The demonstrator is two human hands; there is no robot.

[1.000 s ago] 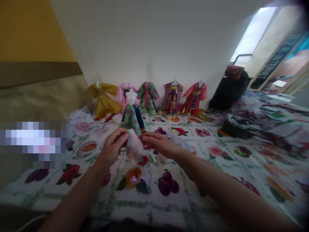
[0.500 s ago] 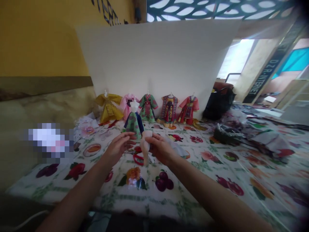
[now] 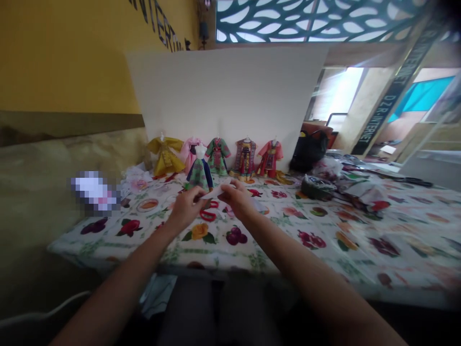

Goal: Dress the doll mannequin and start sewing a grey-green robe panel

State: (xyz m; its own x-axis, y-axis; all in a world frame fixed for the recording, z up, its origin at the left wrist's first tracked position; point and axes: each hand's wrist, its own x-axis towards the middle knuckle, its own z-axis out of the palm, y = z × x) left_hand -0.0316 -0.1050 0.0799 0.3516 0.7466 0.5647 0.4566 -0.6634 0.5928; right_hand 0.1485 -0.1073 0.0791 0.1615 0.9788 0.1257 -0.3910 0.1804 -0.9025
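My left hand (image 3: 187, 207) and my right hand (image 3: 236, 199) are raised together over the table, each pinching an end of a small pale piece of fabric (image 3: 212, 193) stretched between them. Just beyond it stands a small white mannequin (image 3: 200, 168) wearing a green and blue skirt. Red-handled scissors (image 3: 209, 214) lie on the fruit-print tablecloth (image 3: 288, 226) under my hands.
Several dressed miniature mannequins (image 3: 245, 156) stand in a row against a white board (image 3: 223, 91). A black bag (image 3: 308, 149) sits at the board's right end. Cloth scraps and clutter (image 3: 345, 185) cover the table's right side. White lace pieces (image 3: 135, 178) lie at the left.
The view has pulled back and tilted up, so the table looks farther away. The pale fabric went from hanging bunched in my right hand to being held stretched between both hands.
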